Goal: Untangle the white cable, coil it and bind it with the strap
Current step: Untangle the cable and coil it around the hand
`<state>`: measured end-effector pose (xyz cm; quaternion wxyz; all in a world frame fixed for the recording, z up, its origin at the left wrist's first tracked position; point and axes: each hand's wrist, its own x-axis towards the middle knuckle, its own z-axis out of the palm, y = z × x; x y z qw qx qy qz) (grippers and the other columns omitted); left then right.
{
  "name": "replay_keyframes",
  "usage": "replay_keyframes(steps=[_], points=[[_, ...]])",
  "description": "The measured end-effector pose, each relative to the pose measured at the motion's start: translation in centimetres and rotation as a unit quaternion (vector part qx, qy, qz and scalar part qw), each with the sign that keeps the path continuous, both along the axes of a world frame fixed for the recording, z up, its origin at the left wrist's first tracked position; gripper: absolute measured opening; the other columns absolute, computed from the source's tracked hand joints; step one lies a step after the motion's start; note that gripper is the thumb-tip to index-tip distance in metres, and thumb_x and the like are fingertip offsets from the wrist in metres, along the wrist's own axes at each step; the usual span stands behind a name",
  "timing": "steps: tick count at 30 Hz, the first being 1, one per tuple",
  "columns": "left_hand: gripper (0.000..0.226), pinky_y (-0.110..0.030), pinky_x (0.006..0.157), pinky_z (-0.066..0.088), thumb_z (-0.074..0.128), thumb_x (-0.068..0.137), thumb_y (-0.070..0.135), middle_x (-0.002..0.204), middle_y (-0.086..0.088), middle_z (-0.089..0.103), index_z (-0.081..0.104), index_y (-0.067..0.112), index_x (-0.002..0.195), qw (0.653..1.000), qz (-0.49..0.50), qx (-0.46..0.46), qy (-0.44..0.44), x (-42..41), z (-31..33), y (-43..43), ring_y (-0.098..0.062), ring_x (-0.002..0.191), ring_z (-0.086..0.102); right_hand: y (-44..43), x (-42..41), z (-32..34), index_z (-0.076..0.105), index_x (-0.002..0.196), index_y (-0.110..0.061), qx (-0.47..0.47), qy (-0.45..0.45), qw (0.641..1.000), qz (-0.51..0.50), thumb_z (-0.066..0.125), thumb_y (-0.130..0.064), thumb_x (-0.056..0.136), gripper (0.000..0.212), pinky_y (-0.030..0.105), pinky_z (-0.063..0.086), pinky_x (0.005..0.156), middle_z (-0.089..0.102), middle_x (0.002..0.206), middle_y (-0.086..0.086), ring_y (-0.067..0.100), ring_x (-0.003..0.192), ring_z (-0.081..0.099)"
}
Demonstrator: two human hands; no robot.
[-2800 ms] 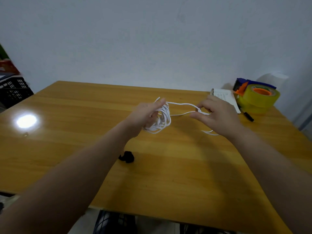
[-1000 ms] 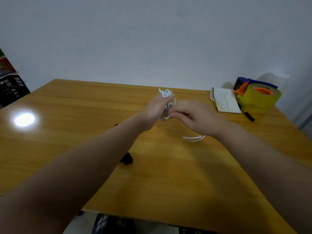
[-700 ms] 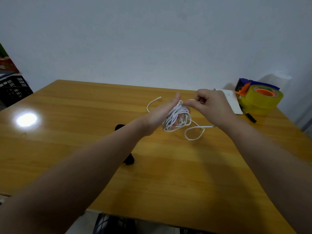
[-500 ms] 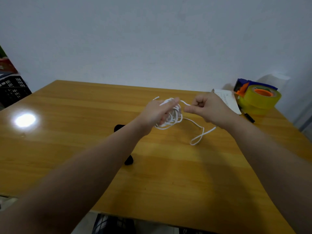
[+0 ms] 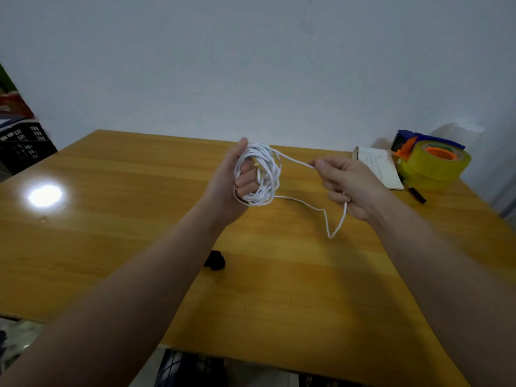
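The white cable [image 5: 265,174] is wound in several loops around the fingers of my left hand [image 5: 234,180], held above the table's middle. One strand runs from the top of the coil to my right hand [image 5: 346,182], which pinches it between thumb and forefinger. Below that hand a loose loop of cable hangs down to the wooden table [image 5: 279,289] and leads back to the coil's bottom. The black strap [image 5: 214,260] lies curled on the table, nearer to me and under my left forearm.
At the back right stand a yellow tape roll in a blue and orange dispenser [image 5: 431,160], a small notepad [image 5: 377,169] and a black pen [image 5: 416,193]. A black crate [image 5: 22,146] sits off the table's left edge. The wall is just behind the table.
My left hand has turned palm up, so the coil around its fingers faces me. My right hand has drawn the strand out to the right, and the hanging loop has shortened.
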<state>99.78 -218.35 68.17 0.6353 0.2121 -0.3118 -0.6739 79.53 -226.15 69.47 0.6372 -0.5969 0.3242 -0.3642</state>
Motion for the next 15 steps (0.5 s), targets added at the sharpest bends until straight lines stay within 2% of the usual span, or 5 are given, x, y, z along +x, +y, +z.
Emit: replay_keyframes(steps=[4, 7, 10, 12, 15], points=[[0.047, -0.016, 0.028, 0.029, 0.045, 0.09, 0.043, 0.041, 0.005, 0.019, 0.038, 0.014, 0.054, 0.99, -0.037, 0.0, 0.134, 2.2, -1.3, 1.1, -0.006, 0.033, 0.019, 1.2, 2.4, -1.3, 0.07, 0.108, -0.011, -0.177, 0.189, 0.965, -0.027, 0.059, -0.018, 0.09, 0.022, 0.016, 0.042, 0.053, 0.065, 0.08, -0.007, -0.002, 0.066, 0.057], [0.045, -0.02, 0.033, 0.03, 0.052, 0.09, 0.038, 0.043, 0.001, 0.025, 0.043, 0.009, 0.057, 0.977, -0.107, 0.018, 0.182, 2.2, -3.2, 2.1, -0.009, 0.036, 0.025, 1.9, 4.5, -2.5, 0.069, 0.108, -0.029, -0.377, 0.423, 0.817, -0.108, 0.052, -0.036, 0.093, 0.024, 0.029, 0.046, 0.071, 0.07, 0.106, -0.001, 0.022, 0.1, 0.062], [0.04, -0.015, 0.036, 0.027, 0.052, 0.086, 0.037, 0.041, 0.001, 0.03, 0.041, 0.012, 0.056, 0.986, 0.012, 0.065, 0.152, 1.8, -3.6, 2.5, -0.009, 0.034, 0.03, 2.5, 6.1, -3.6, 0.064, 0.114, -0.031, -0.451, 0.549, 0.703, -0.032, 0.045, -0.031, 0.096, 0.026, 0.029, 0.036, 0.067, 0.064, 0.113, 0.005, 0.029, 0.107, 0.057], [0.033, -0.014, 0.04, 0.031, 0.051, 0.082, 0.037, 0.047, 0.003, 0.034, 0.04, 0.014, 0.06, 0.978, 0.102, 0.093, 0.157, 1.9, -3.8, 2.5, -0.008, 0.039, 0.035, 2.9, 6.6, -4.5, 0.062, 0.118, -0.031, -0.464, 0.575, 0.672, 0.051, 0.044, -0.026, 0.096, 0.029, 0.033, 0.04, 0.074, 0.056, 0.114, 0.008, 0.03, 0.112, 0.051], [0.019, -0.018, 0.05, 0.04, 0.047, 0.082, 0.03, 0.06, 0.001, 0.043, 0.047, 0.012, 0.075, 0.967, 0.153, 0.119, 0.164, 2.0, -4.3, 2.0, -0.011, 0.05, 0.044, 3.4, 6.5, -4.9, 0.056, 0.126, -0.032, -0.442, 0.572, 0.673, 0.155, 0.041, -0.02, 0.097, 0.035, 0.035, 0.039, 0.085, 0.048, 0.118, 0.009, 0.031, 0.117, 0.046]])
